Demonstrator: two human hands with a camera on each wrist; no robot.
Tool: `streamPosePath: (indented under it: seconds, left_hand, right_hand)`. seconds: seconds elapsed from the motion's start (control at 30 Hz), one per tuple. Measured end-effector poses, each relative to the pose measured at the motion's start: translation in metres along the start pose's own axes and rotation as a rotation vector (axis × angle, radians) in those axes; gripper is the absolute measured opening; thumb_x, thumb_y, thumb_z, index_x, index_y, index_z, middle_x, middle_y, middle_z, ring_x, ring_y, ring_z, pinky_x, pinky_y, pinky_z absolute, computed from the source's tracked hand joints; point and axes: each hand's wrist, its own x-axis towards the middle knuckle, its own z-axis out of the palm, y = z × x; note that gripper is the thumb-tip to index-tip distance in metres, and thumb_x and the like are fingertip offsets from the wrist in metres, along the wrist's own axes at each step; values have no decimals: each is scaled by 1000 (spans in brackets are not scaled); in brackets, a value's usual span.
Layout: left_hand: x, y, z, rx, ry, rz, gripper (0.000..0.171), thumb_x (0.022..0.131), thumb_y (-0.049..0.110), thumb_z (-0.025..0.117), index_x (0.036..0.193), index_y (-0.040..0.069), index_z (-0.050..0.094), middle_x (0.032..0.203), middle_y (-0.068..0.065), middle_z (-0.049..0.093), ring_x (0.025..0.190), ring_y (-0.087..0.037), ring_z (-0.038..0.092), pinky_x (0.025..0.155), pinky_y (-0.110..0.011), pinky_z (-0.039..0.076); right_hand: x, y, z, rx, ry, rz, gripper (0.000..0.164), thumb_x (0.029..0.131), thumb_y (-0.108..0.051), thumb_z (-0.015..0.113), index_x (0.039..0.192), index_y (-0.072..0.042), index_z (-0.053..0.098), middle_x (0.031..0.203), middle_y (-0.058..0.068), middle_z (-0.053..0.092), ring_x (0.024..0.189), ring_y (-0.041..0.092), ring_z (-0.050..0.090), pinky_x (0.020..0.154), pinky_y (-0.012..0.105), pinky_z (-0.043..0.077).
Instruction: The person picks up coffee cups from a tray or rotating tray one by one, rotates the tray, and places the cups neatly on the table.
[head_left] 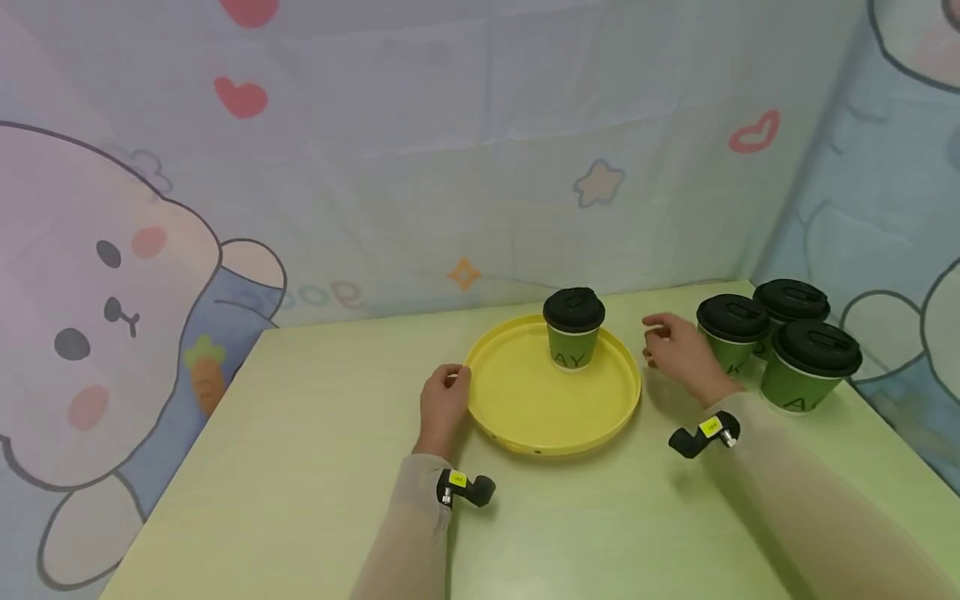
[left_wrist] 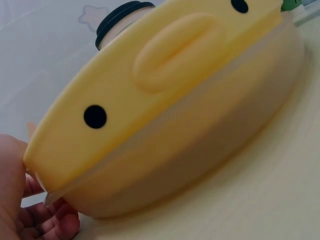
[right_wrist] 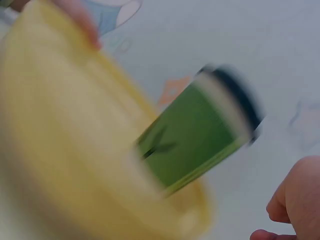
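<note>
A round yellow tray lies on the table, its side showing black dots and a raised oval in the left wrist view. On its back right part stands a green paper cup with a black lid, upright. My left hand holds the tray's left rim, thumb at the edge and fingers curled beneath. Between the tray and the other cups is my right hand, fingers loosely bent and holding nothing. It overlaps the nearest green cup in the head view.
Two more green lidded cups stand at the right: a front one and a rear one, partly hidden. A printed cloth hangs behind the pale table, and another covers the right side.
</note>
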Motion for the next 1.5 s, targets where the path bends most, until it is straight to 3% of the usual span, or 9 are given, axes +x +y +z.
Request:
streamPosePath:
  seconds: [0.17, 0.33, 0.53, 0.67, 0.77, 0.97, 1.2, 1.33, 1.5]
  left_hand:
    - [-1, -7, -2, -15, 17, 25, 34, 101, 37, 56, 119, 11, 69, 106, -9, 68, 91, -24, 62, 81, -39, 52]
    - [2, -9, -6, -49, 12, 51, 32, 101, 37, 58, 118, 13, 70, 103, -8, 68, 89, -24, 62, 81, -39, 51]
    - [3, -10, -6, -60, 4, 54, 31, 101, 37, 59, 117, 13, 70, 103, -8, 68, 89, -24, 62, 81, -38, 51]
    - [1, -11, -6, -51, 8, 65, 31, 101, 36, 59, 116, 12, 70, 103, -8, 68, 89, -23, 61, 80, -37, 50]
    - [1, -11, -6, -50, 11, 63, 31, 100, 37, 59, 116, 13, 70, 102, -8, 68, 89, -24, 62, 80, -38, 50]
    - [2, -11, -6, -45, 19, 57, 32, 100, 38, 58, 116, 14, 70, 102, -8, 68, 89, -25, 62, 81, -40, 50]
    - [3, -11, -5, -34, 22, 43, 32, 99, 40, 58, 116, 15, 70, 100, -7, 67, 86, -23, 61, 78, -37, 49]
    - [2, -8, -3, -39, 21, 42, 31, 99, 39, 58, 115, 15, 70, 98, -7, 67, 85, -23, 60, 77, -36, 49]
    - [2, -7, 1, -36, 22, 48, 30, 99, 38, 58, 114, 15, 71, 96, -6, 67, 83, -23, 60, 75, -35, 49]
  right_hand:
    - [27, -82, -28, -137, -55, -191, 50, 106, -28, 49, 151, -8, 42, 147, 21, 46, 127, 38, 52, 102, 54, 45]
    - [60, -132, -30, -365, -256, -375, 52, 103, -29, 57, 151, -12, 45, 154, 15, 42, 138, 36, 42, 111, 57, 34]
    - [76, -144, -14, -531, -537, -291, 63, 96, -25, 66, 154, -22, 41, 163, 9, 27, 148, 36, 25, 115, 61, 24]
    - [79, -143, -4, -573, -636, -239, 69, 91, -18, 70, 154, -21, 43, 164, 11, 24, 150, 38, 21, 115, 61, 25]
    - [80, -141, 0, -572, -686, -215, 71, 87, -12, 70, 153, -18, 44, 163, 13, 27, 148, 40, 25, 112, 59, 32]
    - [81, -139, 3, -578, -690, -216, 69, 85, -6, 69, 150, -12, 47, 153, 15, 42, 134, 35, 46, 102, 50, 46]
    - [81, -143, 1, -633, -653, -264, 64, 84, -8, 70, 146, -12, 52, 146, 14, 51, 128, 33, 51, 100, 50, 47]
    - [75, -154, -12, -651, -618, -296, 61, 85, -11, 71, 144, -11, 54, 141, 12, 55, 125, 31, 53, 98, 49, 48]
    - [61, -172, -45, -706, -569, -326, 57, 86, -18, 71, 141, -11, 56, 134, 14, 58, 120, 32, 56, 97, 51, 48]
